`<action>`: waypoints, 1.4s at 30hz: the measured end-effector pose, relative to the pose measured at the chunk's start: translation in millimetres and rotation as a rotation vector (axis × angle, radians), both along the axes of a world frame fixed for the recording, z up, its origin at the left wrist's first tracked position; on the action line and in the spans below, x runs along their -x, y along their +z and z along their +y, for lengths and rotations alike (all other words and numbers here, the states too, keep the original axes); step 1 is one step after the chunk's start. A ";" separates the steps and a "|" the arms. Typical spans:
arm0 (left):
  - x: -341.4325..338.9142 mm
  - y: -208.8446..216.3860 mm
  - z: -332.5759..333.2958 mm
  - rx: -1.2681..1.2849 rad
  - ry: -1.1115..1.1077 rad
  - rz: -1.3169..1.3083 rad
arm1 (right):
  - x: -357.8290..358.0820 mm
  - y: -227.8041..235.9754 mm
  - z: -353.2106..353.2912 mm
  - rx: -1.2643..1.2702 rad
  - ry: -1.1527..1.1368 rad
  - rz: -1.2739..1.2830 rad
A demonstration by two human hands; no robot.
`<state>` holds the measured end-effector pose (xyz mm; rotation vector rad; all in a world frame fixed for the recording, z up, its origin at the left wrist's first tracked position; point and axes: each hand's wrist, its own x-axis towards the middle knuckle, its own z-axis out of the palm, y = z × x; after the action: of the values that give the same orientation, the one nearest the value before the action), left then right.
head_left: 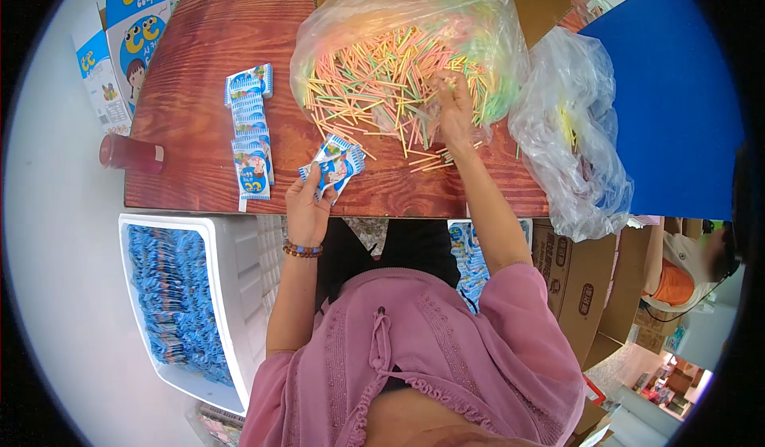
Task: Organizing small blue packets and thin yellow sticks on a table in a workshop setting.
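Observation:
My left hand [308, 205], with a beaded bracelet at the wrist, pinches a couple of small blue and white packets [338, 165] above the table's near edge. Over a large clear plastic bag [319, 29], my right hand [455, 112] has its fingers curled in among thin pastel candy sticks [374, 68] of pink, yellow and green. Whatever lies between those fingertips is too small to make out. Some sticks have spilled from the bag's mouth onto the wooden table [203, 41]. Left of my left hand, an overlapping row of similar packets [252, 140] lies on the tabletop.
A pinkish-red cylindrical container [131, 153] lies at the table's left edge by a printed box [131, 41]. Below left stands a white foam box [219, 288] full of blue packets. To the right are a crumpled clear bag [562, 112], a blue panel [677, 104] and cardboard cartons [570, 288].

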<state>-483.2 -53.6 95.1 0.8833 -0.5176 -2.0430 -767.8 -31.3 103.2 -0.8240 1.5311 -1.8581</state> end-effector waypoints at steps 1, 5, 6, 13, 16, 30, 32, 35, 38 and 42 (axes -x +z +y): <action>-2.4 0.8 -0.1 0.002 0.000 0.011 | -2.5 0.2 -1.5 -0.049 0.008 0.034; 10.6 5.0 -0.8 -0.033 -0.031 0.117 | 44.0 -66.5 -6.2 0.032 -0.257 1.059; 7.8 5.3 -0.3 -0.036 -0.013 0.110 | 30.7 -52.7 -4.8 0.038 -0.239 1.052; 27.9 17.6 -1.6 -0.075 -0.081 0.206 | -8.1 21.4 -3.6 0.261 -0.074 -0.071; 25.3 15.3 -7.2 -0.096 -0.023 0.178 | -48.2 48.5 -3.3 0.494 0.069 -0.406; 14.2 16.9 -6.6 -0.009 -0.057 0.189 | -104.2 75.3 7.6 0.288 0.301 0.111; 17.7 19.7 -4.4 0.016 -0.014 0.125 | -105.9 77.7 9.4 0.289 0.299 0.233; 24.9 27.9 0.6 0.106 0.058 0.043 | -112.5 82.3 12.0 0.133 0.284 0.222; 28.3 29.0 3.1 0.173 0.121 0.034 | -117.7 84.7 9.1 0.121 0.268 0.043; 31.4 29.9 3.5 0.186 0.172 0.035 | -121.2 79.4 3.4 0.168 0.244 -0.279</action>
<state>-514.5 -50.1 125.0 0.7526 -0.5811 -1.8192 -646.6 -27.8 182.6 -0.7515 1.0666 -1.8466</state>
